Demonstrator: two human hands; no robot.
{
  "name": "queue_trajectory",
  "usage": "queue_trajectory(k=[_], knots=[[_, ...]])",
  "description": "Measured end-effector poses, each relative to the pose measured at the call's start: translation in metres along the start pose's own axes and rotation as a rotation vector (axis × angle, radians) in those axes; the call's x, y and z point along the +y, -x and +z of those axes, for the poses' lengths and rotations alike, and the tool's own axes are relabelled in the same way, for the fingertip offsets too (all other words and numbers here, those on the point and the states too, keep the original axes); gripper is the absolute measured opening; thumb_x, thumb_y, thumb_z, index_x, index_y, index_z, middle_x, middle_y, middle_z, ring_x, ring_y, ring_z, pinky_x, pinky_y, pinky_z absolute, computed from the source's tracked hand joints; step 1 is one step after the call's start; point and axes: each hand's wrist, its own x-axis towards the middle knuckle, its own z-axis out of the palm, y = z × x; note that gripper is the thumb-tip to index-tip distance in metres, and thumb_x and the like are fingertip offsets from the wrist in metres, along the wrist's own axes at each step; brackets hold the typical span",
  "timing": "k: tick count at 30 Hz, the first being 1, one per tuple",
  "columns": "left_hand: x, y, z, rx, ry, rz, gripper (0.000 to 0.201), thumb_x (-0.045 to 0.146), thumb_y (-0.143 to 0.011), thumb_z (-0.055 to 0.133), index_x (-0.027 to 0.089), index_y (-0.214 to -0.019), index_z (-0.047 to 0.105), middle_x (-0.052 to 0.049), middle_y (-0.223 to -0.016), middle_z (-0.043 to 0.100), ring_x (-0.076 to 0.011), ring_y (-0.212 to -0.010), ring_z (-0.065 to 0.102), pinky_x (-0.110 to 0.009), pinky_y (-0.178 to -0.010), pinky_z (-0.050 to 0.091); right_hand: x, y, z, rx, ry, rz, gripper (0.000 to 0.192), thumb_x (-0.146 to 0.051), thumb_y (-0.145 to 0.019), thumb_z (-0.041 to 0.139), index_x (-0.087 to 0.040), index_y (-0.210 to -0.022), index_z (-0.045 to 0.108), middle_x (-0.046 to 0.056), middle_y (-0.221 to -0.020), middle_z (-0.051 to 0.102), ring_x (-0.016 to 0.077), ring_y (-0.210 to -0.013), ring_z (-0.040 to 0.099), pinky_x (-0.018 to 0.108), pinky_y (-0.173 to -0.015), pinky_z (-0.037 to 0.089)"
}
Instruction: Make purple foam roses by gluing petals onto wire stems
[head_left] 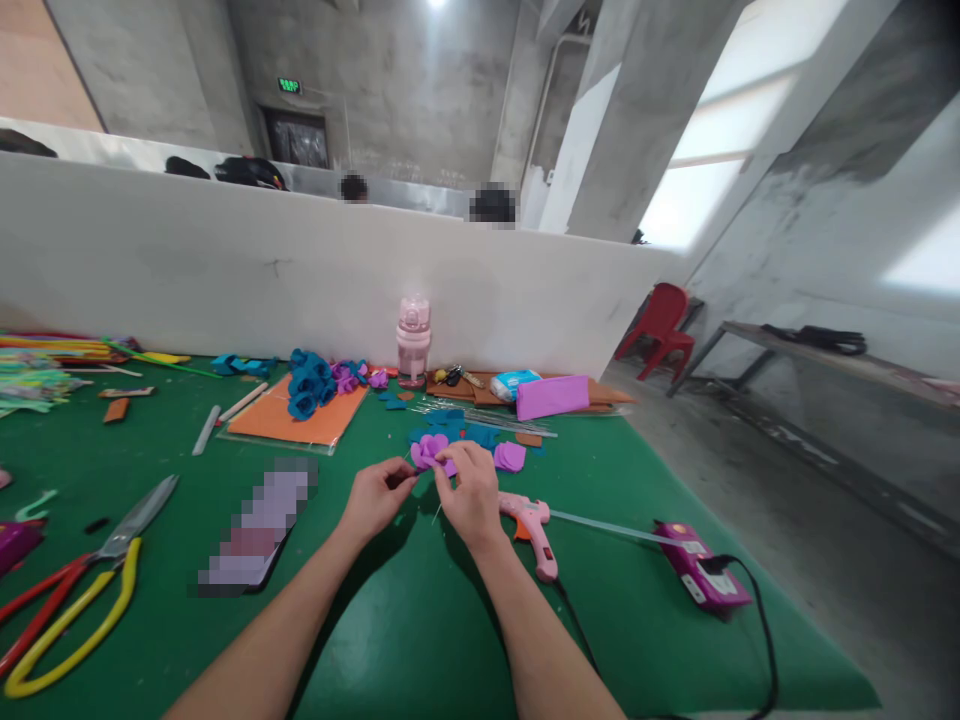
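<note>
1 head-worn view, forward and down, near the green table [420, 640]

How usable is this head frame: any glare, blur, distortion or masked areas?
Head view: wide-angle bending tilts the walls and pillars; the window at upper right is blown out white; a pixelated block masks something on the green table; both hands, left and right, and the purple flower they hold are fairly sharp, with soft shadows beneath the forearms.

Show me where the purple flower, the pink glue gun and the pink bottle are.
purple flower [429, 452]: head view, on its petals.
pink glue gun [534, 524]: head view, on its body.
pink bottle [413, 345]: head view, on its middle.
</note>
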Motion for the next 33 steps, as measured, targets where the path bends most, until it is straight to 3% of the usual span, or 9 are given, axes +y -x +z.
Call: queue_trajectory(k=[21,25,29,33], knots=[[-0.003,0.001,0.001,-0.001,-0.006,0.032,0.015,0.029,-0.071,0.056,0.016,-0.069,0.064,0.002,-0.06,0.06,-0.0109,-0.056,0.05,-0.021,-0.055,0.039,0.005,0.0,0.001,-0.018,0.084,-0.023,0.008,-0.013,-0.076,0.053,-0.02,-0.077,0.057,0.003,-0.08,0.06,0.0186,-0.083,0.052,0.033,-0.079,0.037],[-0.002,-0.001,-0.001,0.062,0.031,-0.021,0.019,0.031,-0.071,0.056,0.016,-0.072,0.067,0.002,-0.057,0.061,-0.011,-0.052,0.051,-0.021,-0.052,0.039,0.0,-0.001,-0.003,0.007,-0.005,0.001,0.009,-0.018,-0.077,0.054,-0.021,-0.085,0.058,0.004,-0.086,0.06,0.0196,-0.088,0.052,0.034,-0.081,0.038],[-0.002,-0.004,-0.006,0.191,0.051,-0.083,0.025,0.036,-0.069,0.059,0.016,-0.081,0.07,0.001,-0.06,0.066,-0.0138,-0.057,0.057,-0.023,-0.057,0.043,-0.003,-0.002,-0.007,0.051,-0.253,0.115,0.018,-0.025,-0.077,0.054,-0.019,-0.094,0.057,0.006,-0.089,0.059,0.0179,-0.082,0.053,0.032,-0.077,0.041],[-0.002,-0.005,-0.01,0.273,0.079,-0.094,0.032,0.035,-0.065,0.064,0.016,-0.089,0.07,0.0,-0.074,0.071,-0.0179,-0.07,0.062,-0.025,-0.066,0.047,0.001,-0.003,0.0,-0.006,-0.605,0.424,0.015,-0.031,-0.078,0.054,-0.018,-0.072,0.057,0.0,-0.066,0.054,0.0126,-0.061,0.048,0.025,-0.06,0.04]])
